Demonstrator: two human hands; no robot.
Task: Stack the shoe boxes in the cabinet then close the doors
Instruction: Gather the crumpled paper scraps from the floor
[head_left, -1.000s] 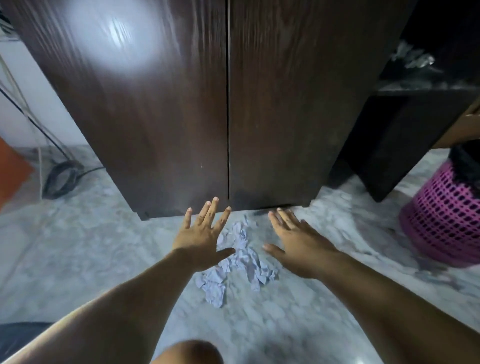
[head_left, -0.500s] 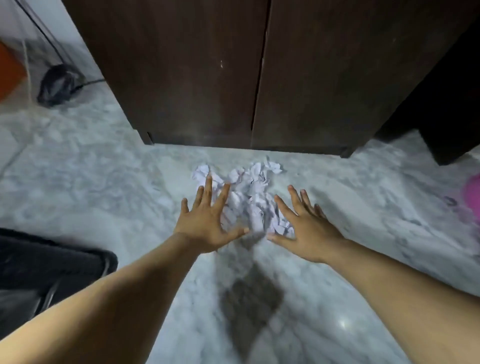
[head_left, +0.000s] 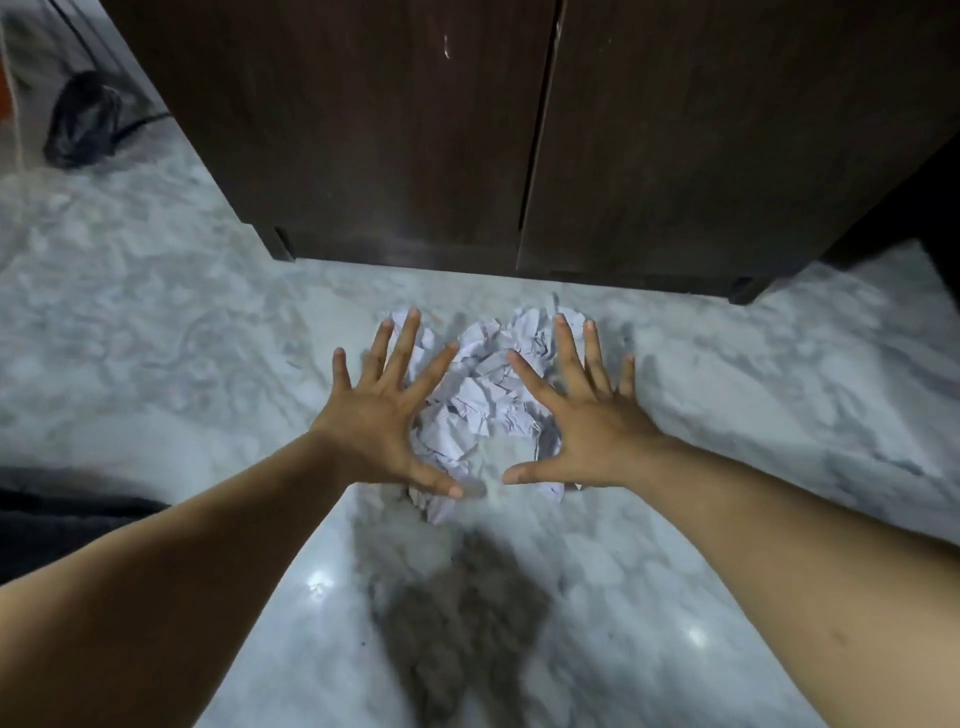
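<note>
Left hand: your left hand (head_left: 382, 415) is stretched out palm down, fingers straight and spread wide, holding nothing; it hangs over the left side of the crumpled paper (head_left: 483, 400).
Right hand: your right hand (head_left: 587, 415) mirrors it, fingers splayed and released, over the right side of the same pile, thumb pointing inward toward the other thumb.
Contact: whether either palm touches the paper cannot be told from this view.
Cabinet: the dark wood cabinet (head_left: 389, 130) stands just beyond the paper, both doors (head_left: 727, 130) shut, with only a thin seam between them.
Shoe boxes: none can be seen; the shut doors hide whatever is inside.
Floor: grey-white marble floor (head_left: 156, 322) runs under everything, with a dark shadow below your forearms.
Far left: a black coiled cable (head_left: 83, 124) lies on the floor beside the cabinet.
</note>
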